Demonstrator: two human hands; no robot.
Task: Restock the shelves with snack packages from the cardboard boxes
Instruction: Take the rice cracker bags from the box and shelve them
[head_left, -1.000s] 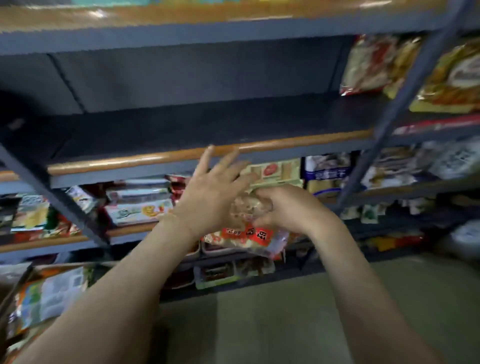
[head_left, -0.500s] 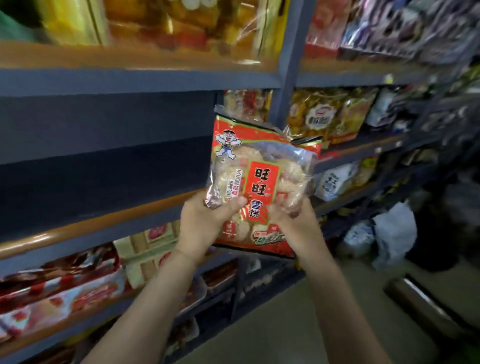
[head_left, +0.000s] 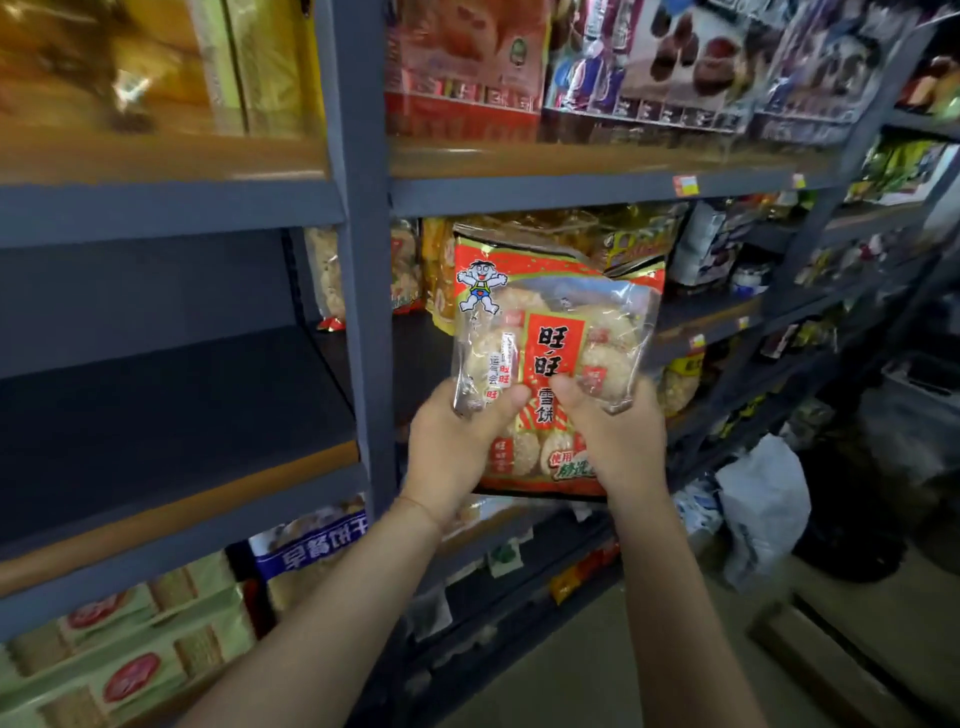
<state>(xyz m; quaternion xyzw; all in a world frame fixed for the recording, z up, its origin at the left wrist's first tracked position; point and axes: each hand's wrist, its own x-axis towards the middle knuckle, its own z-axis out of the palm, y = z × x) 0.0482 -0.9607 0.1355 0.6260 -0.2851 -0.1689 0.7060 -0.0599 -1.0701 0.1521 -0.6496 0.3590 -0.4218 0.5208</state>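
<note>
Two hands hold one snack pkg (head_left: 558, 358) upright, front facing the camera, just right of center frame. Left hand (head_left: 457, 447) grips the pkg's lower left corner, thumb pressed across the clear film; right hand (head_left: 618, 441) grips the lower right, thumb on the front near the red label, other fingers curled behind & hidden. So both sets of fingers are closed round the pkg. The pkg is red w/ a clear window showing round pale rice crackers, a cartoon kid at its 10 o'clock corner, red label w/ Chinese characters down the middle. It's held in the air in front of the middle shelf (head_left: 691, 317) of the right bay, not resting on it as far as can be told. Behind it at 12 o'clock sit yellow-gold snack bags (head_left: 618, 236) on that shelf; at 9 o'clock of the pkg a grey upright post (head_left: 363, 270) splits the bays. Left of the post, at 9 o'clock in frame, is a dark bare shelf board (head_left: 171, 415) w/ an orange front edge. Top shelf at 12–1 o'clock carries red & purple packs (head_left: 639, 62). At 7 o'clock, green cracker boxes (head_left: 124, 670) on the lower shelf. At 4 o'clock a white plastic bag (head_left: 763, 504) lies on the floor near the shelving base.
</note>
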